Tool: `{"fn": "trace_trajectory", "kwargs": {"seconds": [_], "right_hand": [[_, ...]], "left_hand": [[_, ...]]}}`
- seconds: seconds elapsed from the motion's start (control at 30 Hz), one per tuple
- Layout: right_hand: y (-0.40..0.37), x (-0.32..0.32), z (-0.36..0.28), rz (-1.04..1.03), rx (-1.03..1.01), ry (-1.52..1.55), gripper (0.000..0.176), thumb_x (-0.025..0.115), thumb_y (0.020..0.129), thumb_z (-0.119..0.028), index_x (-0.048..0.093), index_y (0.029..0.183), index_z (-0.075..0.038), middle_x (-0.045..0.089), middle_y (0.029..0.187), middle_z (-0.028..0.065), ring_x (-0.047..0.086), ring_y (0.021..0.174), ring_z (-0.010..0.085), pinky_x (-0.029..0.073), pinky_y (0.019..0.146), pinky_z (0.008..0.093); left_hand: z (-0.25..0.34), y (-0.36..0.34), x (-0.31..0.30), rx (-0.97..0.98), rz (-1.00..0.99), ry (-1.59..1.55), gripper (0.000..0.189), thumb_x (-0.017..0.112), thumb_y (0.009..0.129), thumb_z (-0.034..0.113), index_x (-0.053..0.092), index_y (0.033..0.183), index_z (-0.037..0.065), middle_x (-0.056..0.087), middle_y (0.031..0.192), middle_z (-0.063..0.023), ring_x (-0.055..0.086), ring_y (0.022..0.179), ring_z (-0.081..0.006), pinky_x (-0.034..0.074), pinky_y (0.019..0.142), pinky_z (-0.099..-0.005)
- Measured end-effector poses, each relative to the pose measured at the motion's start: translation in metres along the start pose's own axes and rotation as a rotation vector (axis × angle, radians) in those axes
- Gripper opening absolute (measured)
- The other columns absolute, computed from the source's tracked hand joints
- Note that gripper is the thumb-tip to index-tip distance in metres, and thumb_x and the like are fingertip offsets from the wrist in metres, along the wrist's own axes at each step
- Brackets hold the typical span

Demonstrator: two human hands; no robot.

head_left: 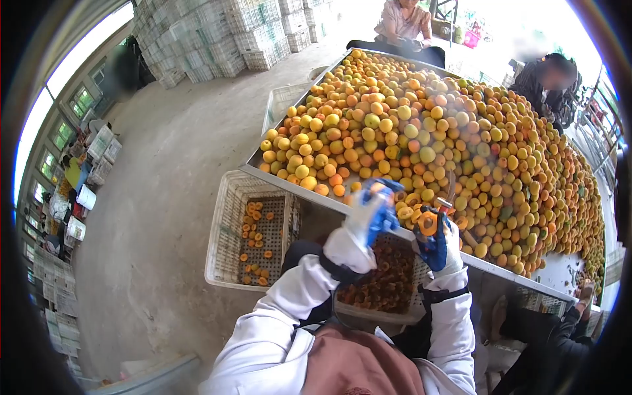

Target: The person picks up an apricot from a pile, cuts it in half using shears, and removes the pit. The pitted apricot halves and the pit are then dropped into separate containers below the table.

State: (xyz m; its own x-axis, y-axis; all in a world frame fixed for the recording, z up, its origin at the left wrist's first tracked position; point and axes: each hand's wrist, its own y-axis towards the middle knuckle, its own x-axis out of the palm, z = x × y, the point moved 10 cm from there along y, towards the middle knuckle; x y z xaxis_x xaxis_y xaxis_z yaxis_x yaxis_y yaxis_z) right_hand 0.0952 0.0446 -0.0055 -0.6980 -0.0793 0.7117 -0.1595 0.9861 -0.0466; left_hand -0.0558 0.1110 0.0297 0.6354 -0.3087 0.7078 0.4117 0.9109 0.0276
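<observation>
My left hand, in a blue-and-white glove and smeared by motion, is raised over the near edge of the table with its fingers closed around an orange apricot piece. To its right, my right hand wears a matching glove. Between its fingers it grips a cut apricot half, its dark hollow facing up. A small tool with a metal end sticks up from the same hand. Just beyond both hands lies a large heap of whole apricots.
The metal-rimmed table slopes across in front of me. Below its edge stand a white crate with several apricot halves and another crate of dark brownish pieces. Co-workers sit at the far side and right. Stacked crates stand behind.
</observation>
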Motion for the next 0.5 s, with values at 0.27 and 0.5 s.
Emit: {"fn": "trace_trajectory", "kwargs": {"seconds": [0.27, 0.5], "right_hand": [[-0.005, -0.051, -0.047, 0.592, -0.300, -0.889, 0.016, 0.070, 0.093, -0.008, 0.067, 0.106, 0.002, 0.067, 0.080, 0.0009, 0.060, 0.072, 0.0091, 0.049, 0.064, 0.0265], [-0.009, -0.023, -0.071, 0.676, -0.475, -1.417, 0.036, 0.077, 0.088, -0.020, 0.064, 0.116, -0.002, 0.071, 0.089, 0.0140, 0.068, 0.081, 0.0273, 0.052, 0.076, 0.0345]], "left_hand": [[0.196, -0.082, -0.102, 0.191, 0.631, 2.181, 0.050, 0.078, 0.081, 0.037, 0.065, 0.119, 0.008, 0.068, 0.112, -0.0166, 0.066, 0.104, -0.0330, 0.050, 0.094, -0.0475], [0.113, 0.019, -0.080, 0.302, 0.024, 2.741, 0.057, 0.069, 0.085, 0.047, 0.058, 0.136, 0.023, 0.053, 0.146, -0.0101, 0.034, 0.146, -0.0357, 0.010, 0.118, -0.0656]]}}
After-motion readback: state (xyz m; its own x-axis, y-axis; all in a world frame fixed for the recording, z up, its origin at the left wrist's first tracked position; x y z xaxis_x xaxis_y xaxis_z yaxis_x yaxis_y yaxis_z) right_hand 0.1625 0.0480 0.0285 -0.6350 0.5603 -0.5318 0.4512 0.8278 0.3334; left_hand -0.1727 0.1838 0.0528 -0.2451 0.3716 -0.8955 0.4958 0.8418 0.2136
